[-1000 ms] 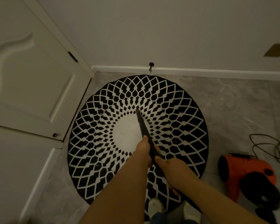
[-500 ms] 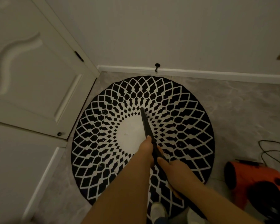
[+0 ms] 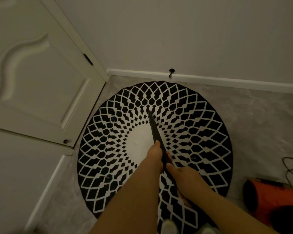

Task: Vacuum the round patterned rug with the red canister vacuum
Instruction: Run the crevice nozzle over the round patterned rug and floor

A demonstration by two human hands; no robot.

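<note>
Both hands' fingers [image 3: 169, 166] apparently wrapped around the black wand [image 3: 155, 130], tip on the rug [image 3: 201, 132].

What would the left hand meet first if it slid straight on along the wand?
Probably the round black-and-white patterned rug: the left hand points down the slim black vacuum wand toward its tip; depth is unclear.
</note>
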